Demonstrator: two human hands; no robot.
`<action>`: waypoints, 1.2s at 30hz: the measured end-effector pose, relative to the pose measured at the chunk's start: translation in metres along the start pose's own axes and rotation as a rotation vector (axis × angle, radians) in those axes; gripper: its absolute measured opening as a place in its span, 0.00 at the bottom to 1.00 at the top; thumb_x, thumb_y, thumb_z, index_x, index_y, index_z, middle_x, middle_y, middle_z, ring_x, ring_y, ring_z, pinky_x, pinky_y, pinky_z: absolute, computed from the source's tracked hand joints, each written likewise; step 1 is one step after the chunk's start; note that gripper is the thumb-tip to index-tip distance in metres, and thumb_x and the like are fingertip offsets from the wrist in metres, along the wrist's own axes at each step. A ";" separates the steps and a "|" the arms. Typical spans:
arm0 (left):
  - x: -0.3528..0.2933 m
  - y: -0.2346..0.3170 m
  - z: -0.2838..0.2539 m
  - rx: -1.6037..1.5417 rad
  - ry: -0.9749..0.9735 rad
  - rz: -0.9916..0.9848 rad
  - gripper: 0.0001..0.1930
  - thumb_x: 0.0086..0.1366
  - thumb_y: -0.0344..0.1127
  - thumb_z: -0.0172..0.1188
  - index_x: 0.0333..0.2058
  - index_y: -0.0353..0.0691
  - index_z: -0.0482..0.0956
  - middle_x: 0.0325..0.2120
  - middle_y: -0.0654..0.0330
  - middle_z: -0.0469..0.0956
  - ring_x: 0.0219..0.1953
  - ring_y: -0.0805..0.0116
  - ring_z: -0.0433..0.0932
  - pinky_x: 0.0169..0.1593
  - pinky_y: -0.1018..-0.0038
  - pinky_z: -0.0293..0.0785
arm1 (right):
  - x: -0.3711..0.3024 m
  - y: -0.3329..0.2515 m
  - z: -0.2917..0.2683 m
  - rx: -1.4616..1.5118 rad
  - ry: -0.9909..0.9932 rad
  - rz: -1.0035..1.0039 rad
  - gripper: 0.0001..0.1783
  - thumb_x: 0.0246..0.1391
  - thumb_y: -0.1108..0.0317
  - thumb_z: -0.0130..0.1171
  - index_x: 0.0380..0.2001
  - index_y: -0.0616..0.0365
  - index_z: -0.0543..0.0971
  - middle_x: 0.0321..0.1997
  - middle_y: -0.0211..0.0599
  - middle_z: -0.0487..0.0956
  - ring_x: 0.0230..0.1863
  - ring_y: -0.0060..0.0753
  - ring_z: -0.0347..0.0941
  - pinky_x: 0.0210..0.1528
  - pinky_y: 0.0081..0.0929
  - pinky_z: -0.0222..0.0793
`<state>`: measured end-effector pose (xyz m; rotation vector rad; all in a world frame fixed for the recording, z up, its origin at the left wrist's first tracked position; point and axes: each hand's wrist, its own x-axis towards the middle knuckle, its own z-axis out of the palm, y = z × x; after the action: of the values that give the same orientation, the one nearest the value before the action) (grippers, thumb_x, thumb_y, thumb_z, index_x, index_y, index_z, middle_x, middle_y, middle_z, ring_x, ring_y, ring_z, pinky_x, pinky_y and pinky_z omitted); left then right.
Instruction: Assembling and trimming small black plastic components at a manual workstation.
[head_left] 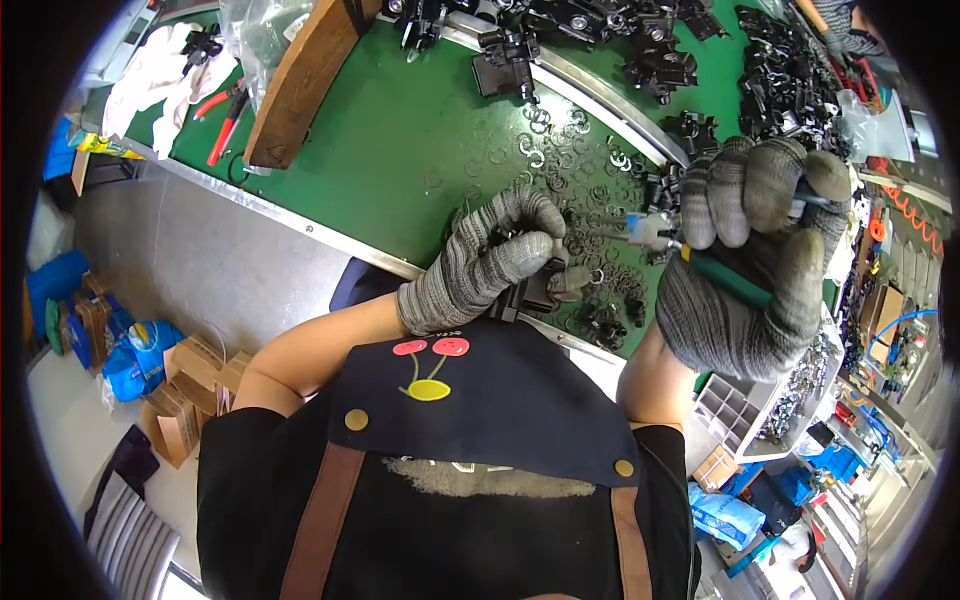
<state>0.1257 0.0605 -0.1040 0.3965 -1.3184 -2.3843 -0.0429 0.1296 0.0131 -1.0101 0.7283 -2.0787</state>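
Both hands wear grey knitted gloves. My left hand (485,255), near the front edge of the green work table (385,130), has its thumb and fingers closed round a black part (535,292); the glove hides much of it. My right hand (750,250) is wrapped round pliers (730,278) with green handles. Their metal head lies to the left of that hand, with thin tips reaching toward my left hand. Whether the tips touch anything I cannot make out. Many small dark rings (570,160) are scattered on the table beyond and between the hands.
A wooden board (300,85) stands at the left, beside red-handled pliers (228,122) and white cloth (165,85). Heaps of black metal parts (790,75) fill the far right. A metal rail (600,100) crosses the table. A divided tray (730,410) is at the lower right.
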 end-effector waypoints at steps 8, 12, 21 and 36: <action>0.005 -0.007 -0.003 -0.043 0.000 0.009 0.13 0.71 0.44 0.54 0.43 0.40 0.74 0.36 0.65 0.74 0.41 0.79 0.72 0.50 0.77 0.70 | -0.003 -0.007 0.021 -0.014 -0.047 0.107 0.23 0.62 0.64 0.57 0.58 0.58 0.68 0.33 0.31 0.64 0.32 0.25 0.61 0.34 0.24 0.64; 0.002 -0.004 0.001 -0.125 -0.013 -0.014 0.16 0.71 0.47 0.52 0.44 0.40 0.74 0.37 0.65 0.74 0.43 0.78 0.71 0.51 0.76 0.69 | -0.006 0.000 0.032 -0.154 -0.023 0.117 0.21 0.62 0.63 0.59 0.56 0.57 0.69 0.33 0.31 0.64 0.32 0.25 0.61 0.33 0.23 0.63; -0.003 -0.006 -0.001 0.086 -0.039 0.048 0.16 0.67 0.42 0.55 0.48 0.40 0.72 0.40 0.65 0.73 0.45 0.77 0.70 0.53 0.75 0.68 | -0.014 0.002 0.053 -0.318 0.013 0.143 0.22 0.60 0.61 0.62 0.52 0.58 0.69 0.34 0.32 0.66 0.32 0.22 0.60 0.32 0.21 0.62; -0.004 0.000 -0.002 0.066 -0.084 0.013 0.17 0.66 0.38 0.57 0.51 0.40 0.70 0.39 0.65 0.72 0.45 0.77 0.69 0.52 0.76 0.68 | -0.024 0.006 0.062 -0.420 0.125 0.201 0.29 0.54 0.44 0.66 0.45 0.57 0.71 0.27 0.26 0.65 0.23 0.21 0.59 0.22 0.21 0.60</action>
<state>0.1303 0.0612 -0.1050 0.3090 -1.4347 -2.3753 0.0210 0.1342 0.0313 -0.9825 1.3151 -1.8653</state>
